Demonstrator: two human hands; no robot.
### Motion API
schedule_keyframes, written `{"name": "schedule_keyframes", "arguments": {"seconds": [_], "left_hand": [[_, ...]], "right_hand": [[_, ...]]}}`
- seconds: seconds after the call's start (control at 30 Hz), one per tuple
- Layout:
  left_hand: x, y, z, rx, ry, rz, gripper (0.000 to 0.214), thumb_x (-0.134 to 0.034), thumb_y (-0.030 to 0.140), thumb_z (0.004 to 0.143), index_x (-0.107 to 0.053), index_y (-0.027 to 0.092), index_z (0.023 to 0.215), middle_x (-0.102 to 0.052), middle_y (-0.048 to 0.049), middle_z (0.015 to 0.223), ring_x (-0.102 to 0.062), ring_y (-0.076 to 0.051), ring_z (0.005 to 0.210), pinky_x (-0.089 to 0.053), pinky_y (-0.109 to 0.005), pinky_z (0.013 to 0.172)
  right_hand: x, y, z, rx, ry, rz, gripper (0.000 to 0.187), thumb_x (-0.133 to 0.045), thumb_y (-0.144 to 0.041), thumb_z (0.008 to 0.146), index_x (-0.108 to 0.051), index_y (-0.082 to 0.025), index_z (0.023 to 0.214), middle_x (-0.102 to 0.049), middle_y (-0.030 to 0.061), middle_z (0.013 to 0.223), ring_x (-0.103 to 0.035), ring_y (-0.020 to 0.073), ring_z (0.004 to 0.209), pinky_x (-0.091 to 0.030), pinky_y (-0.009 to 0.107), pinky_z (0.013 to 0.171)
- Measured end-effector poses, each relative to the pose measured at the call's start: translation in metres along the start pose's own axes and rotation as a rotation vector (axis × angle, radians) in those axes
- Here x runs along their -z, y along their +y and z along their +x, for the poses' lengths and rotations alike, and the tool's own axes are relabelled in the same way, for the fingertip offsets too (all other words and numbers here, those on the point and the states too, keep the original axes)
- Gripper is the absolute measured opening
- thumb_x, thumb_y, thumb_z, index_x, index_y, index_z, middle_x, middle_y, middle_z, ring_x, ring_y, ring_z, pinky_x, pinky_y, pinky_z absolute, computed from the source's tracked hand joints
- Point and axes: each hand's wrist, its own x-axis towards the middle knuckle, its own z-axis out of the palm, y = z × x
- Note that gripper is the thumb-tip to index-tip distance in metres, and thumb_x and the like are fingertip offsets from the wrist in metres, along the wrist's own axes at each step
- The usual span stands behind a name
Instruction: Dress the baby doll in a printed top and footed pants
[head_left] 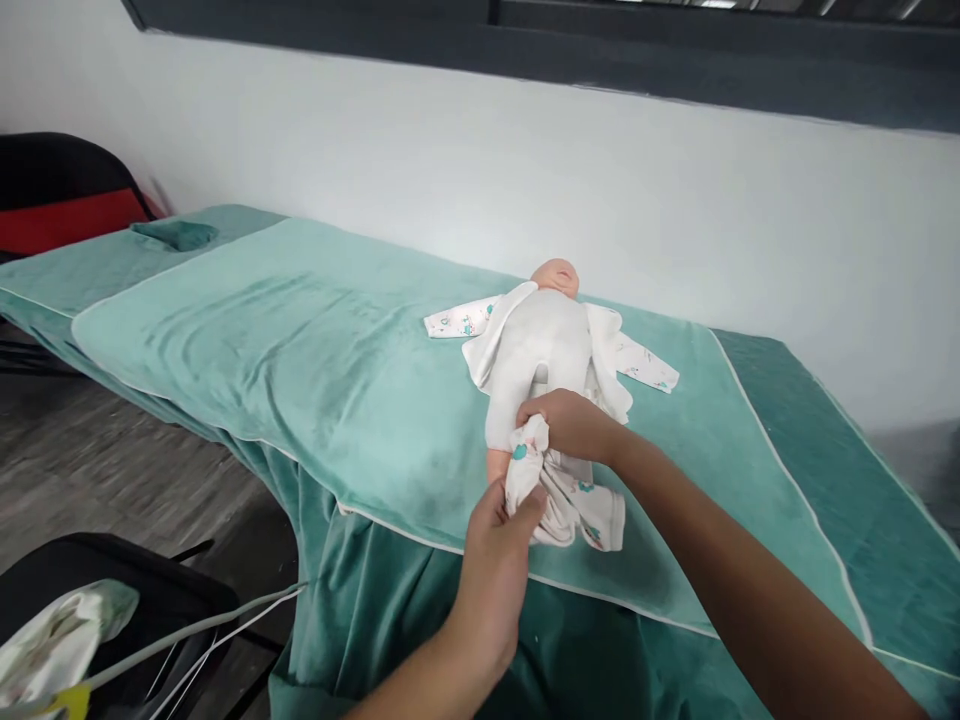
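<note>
A baby doll (536,345) lies on its back on a teal towel (285,350), head toward the wall. A white printed baby garment (600,345) is spread open under it, sleeves out to both sides. My left hand (491,565) is closed, pinching the bunched leg of the garment (525,470) near the doll's foot. My right hand (574,420) is closed too, gripping the same bunched cloth from above at the doll's leg. The doll's lower legs are mostly hidden by the cloth and my hands.
The towel covers a long padded table draped in darker teal cloth (862,500) against a white wall. A small folded teal cloth (176,235) lies at the far left end. A black chair (112,590) with white fabric (52,640) and cables stands lower left.
</note>
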Motion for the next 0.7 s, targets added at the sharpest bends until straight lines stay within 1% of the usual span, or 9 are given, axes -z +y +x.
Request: {"name": "schedule_keyframes", "arguments": {"seconds": [0.07,0.13,0.2,0.3,0.37,0.43,0.57,0.63,0.7], "left_hand": [[0.001,-0.012,-0.002,0.012,0.035,-0.021,0.03,-0.077,0.044,0.078,-0.074,0.025,0.101,-0.072,-0.0041,0.096,-0.064,-0.021,0.09,-0.049,-0.03,0.08],[0.007,-0.024,-0.002,0.004,0.09,-0.017,0.029,-0.079,0.045,0.075,-0.073,0.023,0.094,-0.069,-0.0027,0.087,-0.061,-0.019,0.083,-0.047,-0.028,0.076],[0.019,-0.033,0.002,-0.034,0.143,0.025,0.031,-0.078,0.047,0.075,-0.07,0.02,0.088,-0.064,-0.0007,0.079,-0.056,-0.016,0.075,-0.044,-0.025,0.071],[0.043,-0.041,0.017,-0.11,0.195,0.116,0.032,-0.074,0.046,0.077,-0.068,0.017,0.088,-0.06,0.0018,0.074,-0.048,-0.012,0.068,-0.039,-0.023,0.065],[0.055,-0.04,0.028,-0.153,0.2,0.176,0.03,-0.072,0.044,0.079,-0.067,0.016,0.088,-0.057,0.0028,0.072,-0.046,-0.012,0.066,-0.038,-0.023,0.064],[0.062,-0.036,0.036,-0.2,0.177,0.259,0.026,-0.067,0.042,0.081,-0.065,0.016,0.087,-0.056,0.003,0.072,-0.046,-0.012,0.067,-0.038,-0.023,0.064],[0.063,-0.022,0.042,-0.311,0.139,0.493,0.018,-0.061,0.036,0.086,-0.063,0.018,0.085,-0.059,0.001,0.079,-0.051,-0.015,0.075,-0.041,-0.025,0.069],[0.063,-0.016,0.042,-0.321,0.121,0.579,0.017,-0.058,0.034,0.087,-0.063,0.018,0.086,-0.061,0.0006,0.081,-0.052,-0.015,0.076,-0.041,-0.025,0.07],[0.063,-0.012,0.043,-0.297,0.1,0.622,0.016,-0.054,0.034,0.089,-0.061,0.019,0.085,-0.061,0.0015,0.078,-0.053,-0.015,0.072,-0.04,-0.025,0.067]], "right_hand": [[0.001,-0.002,-0.001,-0.006,-0.075,-0.104,0.011,-0.065,-0.016,0.078,-0.073,-0.022,0.072,-0.075,0.0048,0.08,-0.065,0.0206,0.073,-0.041,0.029,0.064],[0.002,-0.006,0.0,-0.024,-0.158,-0.218,0.009,-0.067,-0.018,0.077,-0.074,-0.022,0.074,-0.075,0.0051,0.081,-0.066,0.0214,0.076,-0.041,0.029,0.065],[0.002,-0.011,0.001,-0.055,-0.226,-0.313,0.007,-0.068,-0.021,0.079,-0.075,-0.022,0.079,-0.075,0.0053,0.084,-0.068,0.0221,0.08,-0.041,0.028,0.068],[0.003,-0.017,0.002,-0.102,-0.284,-0.391,0.012,-0.067,-0.032,0.083,-0.075,-0.022,0.083,-0.076,0.0056,0.089,-0.068,0.0224,0.085,-0.04,0.027,0.068],[0.002,-0.019,0.001,-0.117,-0.279,-0.412,0.018,-0.065,-0.037,0.086,-0.073,-0.021,0.082,-0.076,0.0056,0.089,-0.068,0.0221,0.086,-0.038,0.026,0.066],[0.0,-0.018,0.0,-0.11,-0.253,-0.424,0.02,-0.064,-0.038,0.087,-0.071,-0.021,0.08,-0.076,0.0048,0.089,-0.068,0.0216,0.086,-0.036,0.026,0.065],[-0.004,-0.014,-0.003,-0.098,-0.208,-0.411,0.019,-0.064,-0.035,0.087,-0.067,-0.02,0.075,-0.075,0.0023,0.086,-0.066,0.0187,0.081,-0.031,0.027,0.062],[-0.007,-0.012,-0.003,-0.1,-0.184,-0.395,0.02,-0.062,-0.034,0.087,-0.066,-0.019,0.074,-0.074,0.0021,0.085,-0.065,0.0177,0.079,-0.03,0.027,0.062],[-0.009,-0.009,-0.003,-0.09,-0.162,-0.389,0.02,-0.061,-0.032,0.088,-0.064,-0.019,0.073,-0.074,0.0025,0.084,-0.065,0.0176,0.079,-0.03,0.027,0.062]]}}
